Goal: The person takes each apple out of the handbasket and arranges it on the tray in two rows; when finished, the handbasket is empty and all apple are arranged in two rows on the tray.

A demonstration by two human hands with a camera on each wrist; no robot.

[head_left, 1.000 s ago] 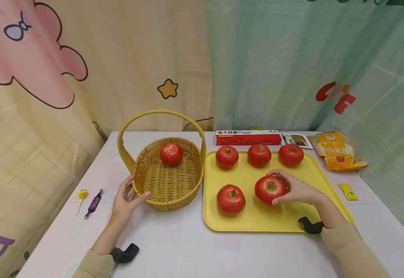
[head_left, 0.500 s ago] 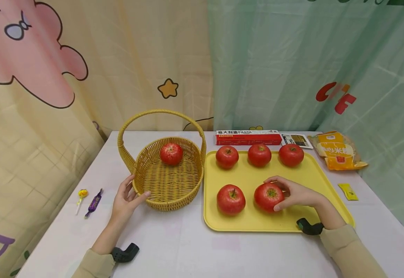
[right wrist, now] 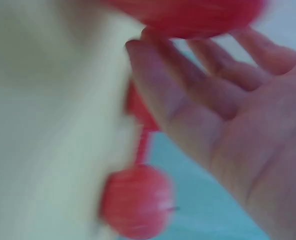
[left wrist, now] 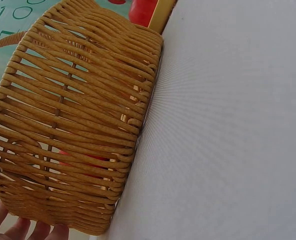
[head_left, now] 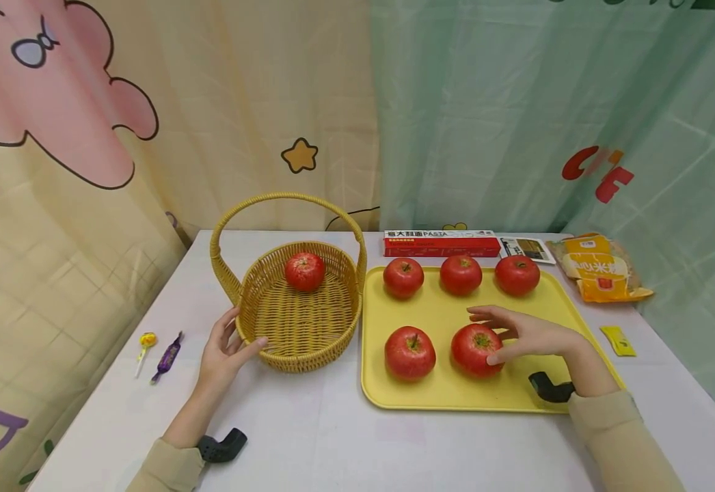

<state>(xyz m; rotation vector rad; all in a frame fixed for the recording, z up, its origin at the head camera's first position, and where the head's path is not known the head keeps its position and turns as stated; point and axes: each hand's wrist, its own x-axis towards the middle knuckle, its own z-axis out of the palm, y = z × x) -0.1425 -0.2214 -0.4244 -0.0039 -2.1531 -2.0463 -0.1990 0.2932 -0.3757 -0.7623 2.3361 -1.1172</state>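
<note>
My left hand [head_left: 223, 352] holds the yellow wicker basket [head_left: 299, 364] by its near left side, thumb over the rim and fingers along the outer wall. In the left wrist view, fingertips [left wrist: 18, 229] lie against the weave of the basket [left wrist: 73, 115]. One red apple [head_left: 305, 272] sits inside, toward the back. On the yellow tray [head_left: 431, 398], my right hand [head_left: 526, 335] hovers with loosely extended fingers beside the front right apple [head_left: 476, 351], thumb tip right at its side. The right wrist view shows the palm [right wrist: 268, 125] spread below a blurred apple [right wrist: 188, 15].
Another apple [head_left: 409, 353] is at the tray's front left; three more, including a middle one [head_left: 460, 275], line its back. Behind stands a pasta box [head_left: 441, 244]. An orange food bag [head_left: 600, 268] and yellow packet [head_left: 618, 341] lie right; a lollipop [head_left: 145, 346] and purple candy [head_left: 167, 358] left.
My right hand has set the front right apple down on the tray, and its fingers have loosened and lifted off toward the right. The left hand has stayed on the basket.
</note>
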